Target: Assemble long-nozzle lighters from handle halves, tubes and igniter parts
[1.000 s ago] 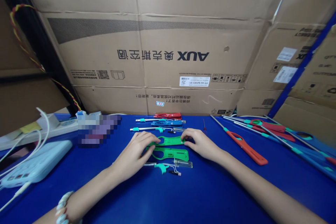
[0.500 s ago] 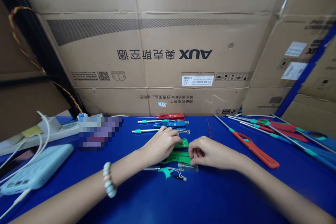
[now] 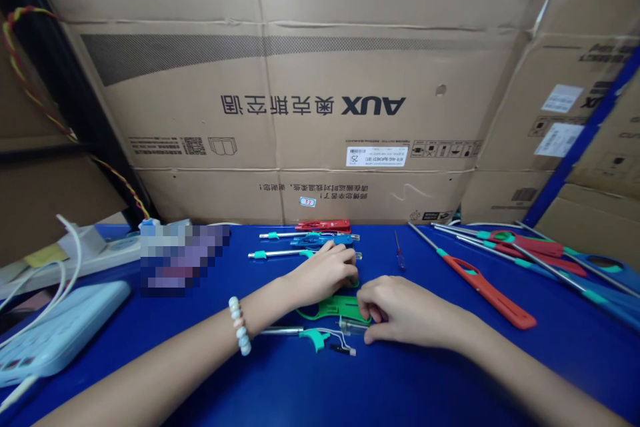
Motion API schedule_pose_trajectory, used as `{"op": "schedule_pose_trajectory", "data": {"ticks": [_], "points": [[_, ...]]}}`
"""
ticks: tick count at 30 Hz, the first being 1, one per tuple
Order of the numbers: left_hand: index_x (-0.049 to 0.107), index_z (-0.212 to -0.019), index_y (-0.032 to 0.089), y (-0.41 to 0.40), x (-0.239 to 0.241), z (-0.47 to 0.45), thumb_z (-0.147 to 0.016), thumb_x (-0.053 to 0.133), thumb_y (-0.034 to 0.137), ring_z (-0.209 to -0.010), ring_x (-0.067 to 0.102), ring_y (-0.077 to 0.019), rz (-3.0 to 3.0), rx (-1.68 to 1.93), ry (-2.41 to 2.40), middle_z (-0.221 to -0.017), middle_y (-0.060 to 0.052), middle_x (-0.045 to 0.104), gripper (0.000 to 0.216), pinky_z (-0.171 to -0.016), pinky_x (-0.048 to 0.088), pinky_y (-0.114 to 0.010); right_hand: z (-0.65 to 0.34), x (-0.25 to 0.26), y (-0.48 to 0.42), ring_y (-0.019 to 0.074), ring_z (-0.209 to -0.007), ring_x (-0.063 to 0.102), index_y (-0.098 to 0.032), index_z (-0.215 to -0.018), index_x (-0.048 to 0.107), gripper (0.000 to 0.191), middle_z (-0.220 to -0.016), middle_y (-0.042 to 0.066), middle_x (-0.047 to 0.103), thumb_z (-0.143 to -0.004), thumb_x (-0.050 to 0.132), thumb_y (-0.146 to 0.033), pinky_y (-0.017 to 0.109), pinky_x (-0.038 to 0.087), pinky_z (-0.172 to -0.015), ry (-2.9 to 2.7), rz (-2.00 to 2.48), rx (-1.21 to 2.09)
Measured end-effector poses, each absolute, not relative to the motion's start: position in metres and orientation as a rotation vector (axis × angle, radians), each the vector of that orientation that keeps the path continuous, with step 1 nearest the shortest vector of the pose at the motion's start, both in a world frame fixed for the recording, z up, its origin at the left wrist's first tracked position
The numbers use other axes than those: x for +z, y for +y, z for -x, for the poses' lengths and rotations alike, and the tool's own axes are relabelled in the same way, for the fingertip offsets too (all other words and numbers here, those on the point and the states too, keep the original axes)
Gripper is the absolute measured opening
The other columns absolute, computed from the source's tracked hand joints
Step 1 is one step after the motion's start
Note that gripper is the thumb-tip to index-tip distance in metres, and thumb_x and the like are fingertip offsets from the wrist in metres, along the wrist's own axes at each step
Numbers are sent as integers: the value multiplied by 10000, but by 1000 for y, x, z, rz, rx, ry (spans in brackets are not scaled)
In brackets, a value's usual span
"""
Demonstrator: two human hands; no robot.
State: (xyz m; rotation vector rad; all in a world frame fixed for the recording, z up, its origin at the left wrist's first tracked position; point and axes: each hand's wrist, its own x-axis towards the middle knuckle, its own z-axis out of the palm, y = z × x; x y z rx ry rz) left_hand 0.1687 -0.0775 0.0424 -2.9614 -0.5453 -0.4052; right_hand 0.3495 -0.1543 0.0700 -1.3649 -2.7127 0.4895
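Two hands on green shell (image 3: 334, 307); left hand (image 3: 320, 275) covering; right hand (image 3: 400, 312) pinching edge.

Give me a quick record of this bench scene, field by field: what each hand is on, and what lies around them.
left hand: left hand rests on a green shell half, fingers curled
right hand: right hand pinches a clear tube at the shell's near edge
near parts: metal rod with teal trigger and wires
behind hands: blue lighter, red shell
right side: finished long lighters, one red lighter nearest
surface: blue table
backdrop: cardboard boxes
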Motion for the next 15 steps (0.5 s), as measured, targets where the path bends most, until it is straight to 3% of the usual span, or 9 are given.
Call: {"op": "schedule_pose_trajectory", "data": {"ticks": [15], "points": [[586, -847, 134, -77, 42, -172, -911, 536, 148, -861, 521, -194, 2668, -284, -261, -907, -46, 580, 82, -820, 355, -323, -348, 68, -158, 134, -609, 510, -184, -749, 561, 150, -736, -3, 623, -742, 703, -231, 231, 233, -509, -2793, 1316, 314]]}}
